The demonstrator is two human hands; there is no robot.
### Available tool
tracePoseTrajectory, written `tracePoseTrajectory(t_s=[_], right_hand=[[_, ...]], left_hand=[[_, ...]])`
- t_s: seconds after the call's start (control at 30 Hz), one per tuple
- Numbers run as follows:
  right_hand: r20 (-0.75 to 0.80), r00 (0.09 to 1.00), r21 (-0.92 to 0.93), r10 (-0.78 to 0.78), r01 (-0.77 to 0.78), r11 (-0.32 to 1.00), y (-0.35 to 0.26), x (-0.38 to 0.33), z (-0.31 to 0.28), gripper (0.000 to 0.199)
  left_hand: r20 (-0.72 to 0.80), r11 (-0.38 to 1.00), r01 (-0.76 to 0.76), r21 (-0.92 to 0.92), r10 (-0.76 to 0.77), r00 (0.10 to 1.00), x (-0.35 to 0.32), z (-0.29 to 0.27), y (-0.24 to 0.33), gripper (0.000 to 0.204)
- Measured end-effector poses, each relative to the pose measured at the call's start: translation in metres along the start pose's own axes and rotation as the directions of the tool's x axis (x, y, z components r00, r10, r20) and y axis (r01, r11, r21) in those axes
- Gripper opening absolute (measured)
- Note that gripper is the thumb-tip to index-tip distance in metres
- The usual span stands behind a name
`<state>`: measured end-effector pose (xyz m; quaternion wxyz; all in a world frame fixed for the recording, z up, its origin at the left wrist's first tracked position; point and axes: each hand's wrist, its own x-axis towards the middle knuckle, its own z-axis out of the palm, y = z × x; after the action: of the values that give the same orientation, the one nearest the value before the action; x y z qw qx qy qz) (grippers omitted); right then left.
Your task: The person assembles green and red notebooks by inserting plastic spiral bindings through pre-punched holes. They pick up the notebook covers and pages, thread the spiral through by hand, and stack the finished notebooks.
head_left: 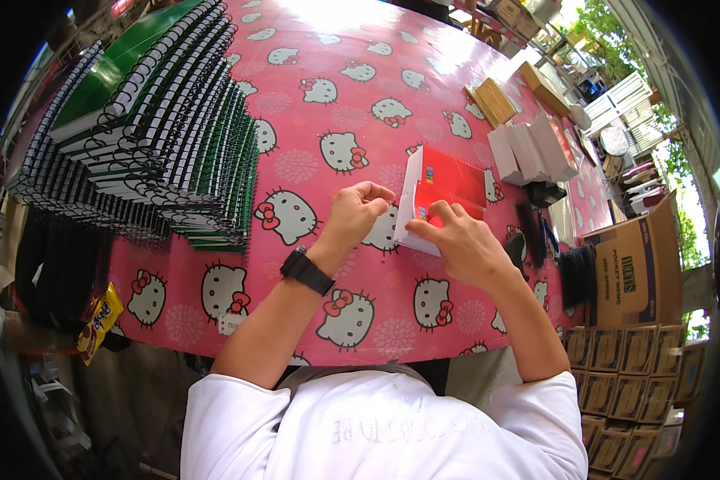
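A red-covered notebook block [444, 186] with a white page edge lies on the pink cartoon-cat tablecloth [312, 120] in front of me. My right hand [460, 240] rests on its near end, fingers pressing the cover. My left hand [356, 210], with a black watch on the wrist, is curled into a loose fist just left of the notebook's white edge; whether it pinches anything is hidden.
A tall fanned stack of green spiral-bound notebooks [148, 120] fills the table's left. White boxes [532, 148] and brown boxes [496, 100] stand at the back right, black spiral coils [576, 272] at the right edge. Cardboard cartons [632, 344] are stacked right of the table.
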<state>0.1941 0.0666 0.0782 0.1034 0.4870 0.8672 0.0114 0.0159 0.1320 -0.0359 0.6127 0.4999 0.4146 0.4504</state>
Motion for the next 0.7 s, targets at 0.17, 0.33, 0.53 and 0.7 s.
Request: tracePoseTrajectory(t_s=[0.17, 0.33, 0.53, 0.7], right_hand=[[-0.065, 0.998, 0.037, 0.007, -0.005, 0.999, 0.003, -0.001, 0.003, 0.050], [-0.153, 0.988, 0.084, -0.033, 0.046, 0.995, 0.006, -0.005, 0.007, 0.045], [-0.410, 0.910, -0.044, -0.062, 0.049, 0.998, 0.006, -0.003, 0.034, 0.038], [-0.454, 0.889, -0.035, -0.067, 0.058, 0.998, 0.004, -0.002, 0.034, 0.032]], left_hand=[[-0.008, 1.000, -0.008, -0.030, 0.008, 1.000, 0.001, -0.001, 0.000, 0.021], [0.028, 0.999, 0.034, -0.004, -0.034, 0.999, -0.001, -0.003, 0.006, 0.021], [0.032, 1.000, -0.022, 0.010, 0.022, 0.999, -0.001, 0.001, 0.002, 0.021], [0.033, 1.000, -0.004, 0.016, 0.004, 0.999, -0.004, 0.001, 0.006, 0.020]])
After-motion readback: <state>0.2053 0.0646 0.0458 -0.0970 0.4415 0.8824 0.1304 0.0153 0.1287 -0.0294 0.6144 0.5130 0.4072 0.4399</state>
